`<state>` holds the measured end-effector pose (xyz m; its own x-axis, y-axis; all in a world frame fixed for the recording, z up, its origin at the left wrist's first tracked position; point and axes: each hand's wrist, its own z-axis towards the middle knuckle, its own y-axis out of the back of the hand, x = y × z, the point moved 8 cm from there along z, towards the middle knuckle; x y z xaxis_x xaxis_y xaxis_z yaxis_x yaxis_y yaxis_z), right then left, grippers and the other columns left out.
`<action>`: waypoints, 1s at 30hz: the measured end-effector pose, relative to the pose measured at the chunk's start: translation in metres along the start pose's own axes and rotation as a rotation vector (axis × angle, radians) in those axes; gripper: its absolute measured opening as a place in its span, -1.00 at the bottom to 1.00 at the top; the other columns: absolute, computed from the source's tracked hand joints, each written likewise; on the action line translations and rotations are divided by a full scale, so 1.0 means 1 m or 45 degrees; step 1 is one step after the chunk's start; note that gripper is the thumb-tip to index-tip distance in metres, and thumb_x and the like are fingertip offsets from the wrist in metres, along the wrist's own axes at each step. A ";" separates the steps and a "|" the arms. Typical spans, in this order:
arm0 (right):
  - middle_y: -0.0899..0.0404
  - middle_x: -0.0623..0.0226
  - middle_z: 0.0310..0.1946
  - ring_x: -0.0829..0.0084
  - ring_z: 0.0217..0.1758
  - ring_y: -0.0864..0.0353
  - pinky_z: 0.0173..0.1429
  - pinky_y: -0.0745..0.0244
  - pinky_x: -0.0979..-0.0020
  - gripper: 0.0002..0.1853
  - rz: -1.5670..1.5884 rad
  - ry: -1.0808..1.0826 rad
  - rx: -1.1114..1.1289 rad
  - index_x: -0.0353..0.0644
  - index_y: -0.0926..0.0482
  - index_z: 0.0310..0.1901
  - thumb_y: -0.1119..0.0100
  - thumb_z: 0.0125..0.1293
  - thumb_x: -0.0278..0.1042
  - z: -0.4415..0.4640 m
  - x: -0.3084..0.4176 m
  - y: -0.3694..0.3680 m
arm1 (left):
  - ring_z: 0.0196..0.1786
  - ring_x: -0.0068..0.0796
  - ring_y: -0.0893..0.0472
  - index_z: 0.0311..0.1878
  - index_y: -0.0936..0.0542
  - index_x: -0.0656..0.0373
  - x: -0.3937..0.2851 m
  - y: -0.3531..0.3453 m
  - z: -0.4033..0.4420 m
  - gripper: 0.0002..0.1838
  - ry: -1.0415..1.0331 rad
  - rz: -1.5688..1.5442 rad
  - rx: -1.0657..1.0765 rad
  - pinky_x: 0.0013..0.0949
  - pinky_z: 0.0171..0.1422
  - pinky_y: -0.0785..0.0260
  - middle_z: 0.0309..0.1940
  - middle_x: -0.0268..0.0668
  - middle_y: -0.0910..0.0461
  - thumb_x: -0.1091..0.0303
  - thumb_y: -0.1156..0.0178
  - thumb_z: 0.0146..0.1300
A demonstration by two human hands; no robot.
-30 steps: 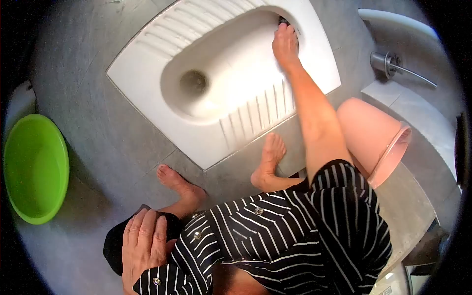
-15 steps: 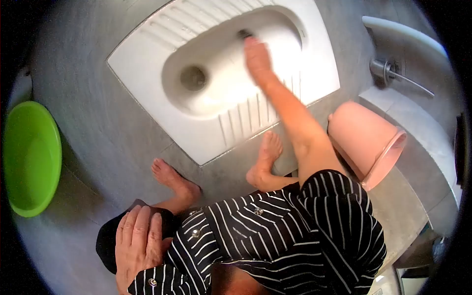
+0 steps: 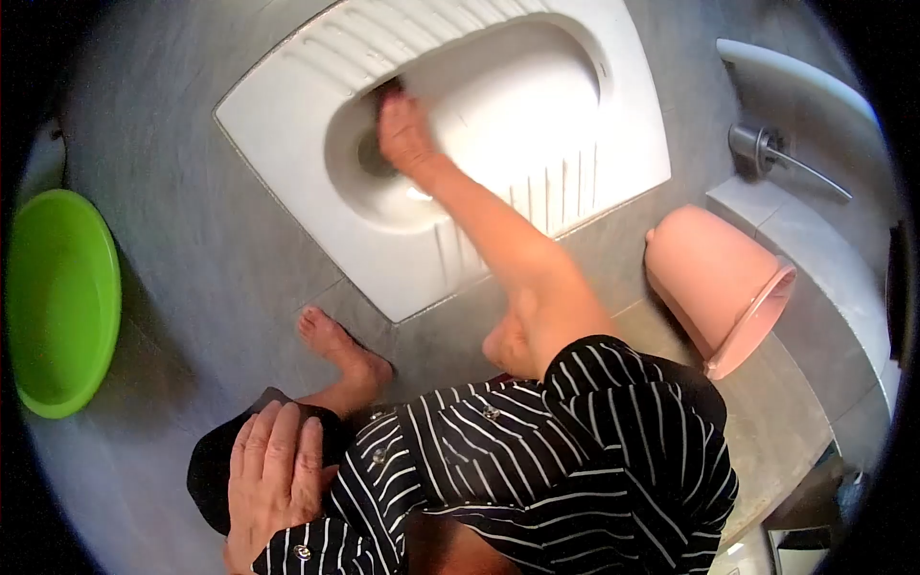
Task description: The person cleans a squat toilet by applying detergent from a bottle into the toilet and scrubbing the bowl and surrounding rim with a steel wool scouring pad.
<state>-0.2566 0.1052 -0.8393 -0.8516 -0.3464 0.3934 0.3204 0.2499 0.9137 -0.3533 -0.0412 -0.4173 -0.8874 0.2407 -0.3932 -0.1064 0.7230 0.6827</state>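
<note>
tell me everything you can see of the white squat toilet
The squat toilet is white and glossy, ceramic by its look, set in the grey floor, its top edge partly cropped. Ribbed footrests flank a long basin with a drain hole near its left end. The right hand reaches into the basin with a dark object; blur hides what it touches.

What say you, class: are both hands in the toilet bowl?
No, the right hand is in the toilet bowl, but the left hand lies on a knee.
</note>
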 end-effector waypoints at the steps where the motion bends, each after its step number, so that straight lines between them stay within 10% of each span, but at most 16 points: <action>1: -0.37 -0.22 0.05 -0.04 0.05 -0.41 0.16 -0.35 0.07 -0.59 0.177 0.087 -0.043 -0.46 -0.38 0.07 0.12 0.17 -0.49 -0.006 0.025 -0.003 | 0.13 0.08 -0.47 0.09 -0.46 0.39 -0.002 -0.001 0.000 -0.42 -0.019 0.004 0.014 0.06 0.24 -0.32 0.07 0.09 -0.45 0.34 -0.29 -0.05; 9: -0.47 0.07 -0.08 0.04 -0.04 -0.46 -0.06 -0.47 0.11 -0.69 -0.195 0.142 -0.329 -0.24 -0.46 -0.03 0.05 0.18 -0.41 -0.001 -0.029 0.045 | 0.14 0.08 -0.47 0.09 -0.46 0.40 0.002 -0.005 0.001 -0.44 -0.001 -0.012 0.044 0.07 0.24 -0.31 0.07 0.09 -0.45 0.33 -0.26 -0.01; 12: -0.50 -0.06 -0.04 0.02 0.02 -0.50 -0.09 -0.48 0.07 -0.70 -0.243 -0.207 0.203 -0.27 -0.49 -0.03 0.05 0.21 -0.42 0.025 -0.140 0.071 | 0.14 0.09 -0.46 0.10 -0.45 0.40 0.007 -0.002 0.000 -0.44 0.021 -0.025 0.037 0.08 0.25 -0.30 0.08 0.09 -0.44 0.32 -0.25 0.00; 13: -0.49 -0.03 -0.03 0.06 0.01 -0.51 -0.07 -0.50 0.10 -0.68 -0.753 0.138 -0.509 -0.31 -0.47 -0.01 0.05 0.22 -0.42 0.005 -0.168 0.091 | 0.14 0.09 -0.46 0.10 -0.45 0.40 0.009 -0.001 0.000 -0.43 0.026 -0.034 0.034 0.08 0.25 -0.30 0.08 0.09 -0.44 0.32 -0.25 0.00; 15: -0.48 0.02 -0.06 0.13 -0.02 -0.49 0.12 -0.42 0.14 -0.61 -0.893 -0.415 0.057 -0.45 -0.37 0.10 0.06 0.27 -0.44 0.002 -0.230 0.135 | 0.15 0.09 -0.46 0.11 -0.44 0.40 0.011 -0.002 -0.002 -0.43 0.008 -0.044 0.021 0.08 0.25 -0.29 0.09 0.09 -0.44 0.32 -0.25 0.00; 16: -0.47 0.02 -0.05 0.13 -0.02 -0.48 0.06 -0.46 0.15 -0.65 -0.897 -0.219 -0.060 -0.44 -0.45 0.05 0.07 0.28 -0.44 -0.012 -0.217 0.154 | 0.15 0.09 -0.46 0.11 -0.45 0.40 0.012 -0.003 -0.004 -0.43 0.008 -0.045 0.023 0.08 0.26 -0.29 0.09 0.09 -0.44 0.32 -0.25 0.00; 19: -0.67 0.06 -0.23 0.13 -0.16 -0.66 -0.15 -0.57 0.16 -0.74 -0.802 -0.171 0.853 -0.23 -0.70 -0.31 0.02 0.22 -0.38 -0.048 -0.221 0.110 | 0.17 0.10 -0.45 0.09 -0.45 0.40 0.013 -0.003 -0.005 -0.44 0.022 -0.058 0.034 0.09 0.26 -0.28 0.09 0.09 -0.44 0.32 -0.25 0.00; 23: -0.69 0.06 -0.27 0.08 -0.19 -0.69 -0.16 -0.58 0.11 -0.78 -0.216 -0.496 0.849 -0.17 -0.72 -0.37 -0.09 0.10 -0.32 -0.064 -0.134 0.066 | 0.18 0.10 -0.45 0.10 -0.46 0.39 0.011 -0.002 -0.009 -0.43 0.006 -0.032 0.010 0.09 0.27 -0.28 0.10 0.09 -0.44 0.34 -0.26 -0.02; 26: -0.66 0.07 -0.26 0.11 -0.16 -0.66 -0.04 -0.55 0.17 -0.72 0.031 -0.187 1.152 -0.17 -0.70 -0.35 -0.13 -0.08 -0.25 -0.071 -0.037 0.026 | 0.18 0.10 -0.45 0.11 -0.47 0.38 0.010 -0.009 -0.010 -0.42 0.009 -0.046 -0.009 0.09 0.27 -0.29 0.10 0.09 -0.44 0.35 -0.26 -0.03; 30: -0.68 0.18 -0.22 0.16 -0.09 -0.66 -0.02 -0.55 0.23 -0.71 -0.166 -0.395 1.226 -0.09 -0.72 -0.31 -0.09 -0.04 -0.23 -0.072 -0.037 0.036 | 0.15 0.10 -0.47 0.10 -0.47 0.37 0.012 -0.014 -0.017 -0.46 0.018 -0.032 -0.039 0.10 0.25 -0.30 0.08 0.09 -0.45 0.31 -0.23 0.03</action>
<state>-0.1836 0.0615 -0.8139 -0.9697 -0.2078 0.1282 -0.1359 0.8955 0.4237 -0.3696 -0.0596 -0.4212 -0.8904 0.2137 -0.4019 -0.1419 0.7086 0.6912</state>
